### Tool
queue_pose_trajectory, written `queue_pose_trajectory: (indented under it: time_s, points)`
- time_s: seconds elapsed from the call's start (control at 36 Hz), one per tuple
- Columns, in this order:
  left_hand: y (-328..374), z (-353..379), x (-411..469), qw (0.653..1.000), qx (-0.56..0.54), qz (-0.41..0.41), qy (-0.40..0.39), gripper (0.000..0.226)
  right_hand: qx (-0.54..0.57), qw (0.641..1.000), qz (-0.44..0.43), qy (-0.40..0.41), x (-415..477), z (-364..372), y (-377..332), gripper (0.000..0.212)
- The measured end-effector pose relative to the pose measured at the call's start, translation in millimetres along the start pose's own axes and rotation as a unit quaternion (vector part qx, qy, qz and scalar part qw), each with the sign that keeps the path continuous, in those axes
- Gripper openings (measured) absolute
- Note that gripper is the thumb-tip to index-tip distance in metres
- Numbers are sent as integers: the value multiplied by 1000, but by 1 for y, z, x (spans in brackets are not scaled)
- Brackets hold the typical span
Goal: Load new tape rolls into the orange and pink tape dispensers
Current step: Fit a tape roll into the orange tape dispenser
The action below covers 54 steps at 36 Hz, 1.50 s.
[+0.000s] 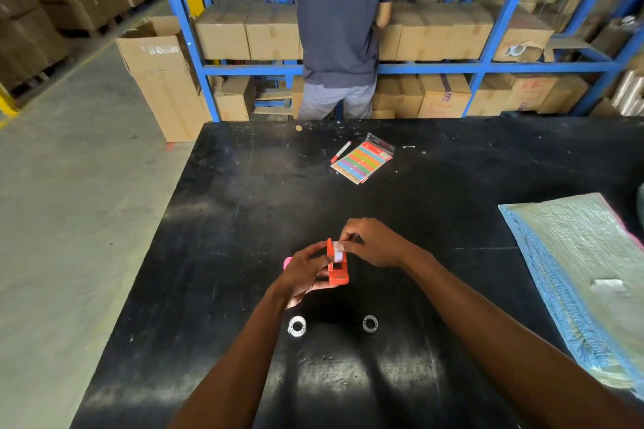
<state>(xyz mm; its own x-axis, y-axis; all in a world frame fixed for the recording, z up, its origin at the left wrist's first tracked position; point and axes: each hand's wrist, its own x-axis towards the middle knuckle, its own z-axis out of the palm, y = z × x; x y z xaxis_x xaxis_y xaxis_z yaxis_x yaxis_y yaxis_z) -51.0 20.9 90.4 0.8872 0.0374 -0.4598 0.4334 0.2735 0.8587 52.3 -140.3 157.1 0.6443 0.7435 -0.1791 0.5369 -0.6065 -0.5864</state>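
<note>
My left hand (pixel 302 272) holds the orange tape dispenser (pixel 337 272) just above the black table (pixel 244 219). A whitish tape roll (pixel 337 251) sits in the dispenser's top, and my right hand (pixel 373 242) pinches it with thumb and fingers. The pink dispenser (pixel 287 263) is mostly hidden behind my left hand; only a corner shows. Two small rings lie on the table nearer to me: a white tape roll (pixel 297 326) on the left and a thinner clear ring (pixel 370 323) on the right.
A packet of coloured strips (pixel 362 162) and a red pen (pixel 340 151) lie farther back on the table. Folded blue-green padding (pixel 578 272) covers the right side. A person (pixel 339 28) stands at blue shelves of cardboard boxes (pixel 453 31) beyond the table.
</note>
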Motion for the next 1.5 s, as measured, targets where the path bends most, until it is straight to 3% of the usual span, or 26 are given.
queue_pose_trajectory:
  time_s: [0.19, 0.64, 0.81, 0.89, 0.97, 1.03, 1.08, 1.22, 1.36, 1.5]
  points:
    - [5, -6, 3, 1000, -6, 11, 19, 27, -22, 1000, -20, 5, -17, 28, 1, 12]
    - [0, -6, 6, 999, -11, 12, 33, 37, -71, 975, -84, 192, -37, 81, 17, 13]
    - [-5, -9, 10, 999, -18, 12, 33, 39, -89, 972, -95, 195, -43, 90, 24, 16]
    - [-7, -9, 14, 999, -20, 7, 29, 41, -15, 974, -54, 220, -45, 91, 27, 22]
    - [-8, -10, 17, 999, -32, 1, 27, 40, 146, 947, 47, 283, -38, 86, 36, 19]
    - [-11, -9, 20, 999, -30, -6, 23, 37, 209, 936, 105, 262, -29, 84, 46, 14]
    - [-17, -7, 23, 999, -20, -19, 23, 38, 249, 938, 135, 202, -21, 87, 53, 23]
    - [-31, 2, 35, 999, 1, -43, 32, 41, 209, 958, 155, 119, -12, 94, 55, 27]
    - [-43, 12, 44, 999, 6, -49, 19, 19, 211, 958, 159, 110, -7, 104, 60, 36]
    - [-65, 8, 69, 995, 10, -62, 78, 29, 198, 957, 188, 96, 2, 117, 77, 37]
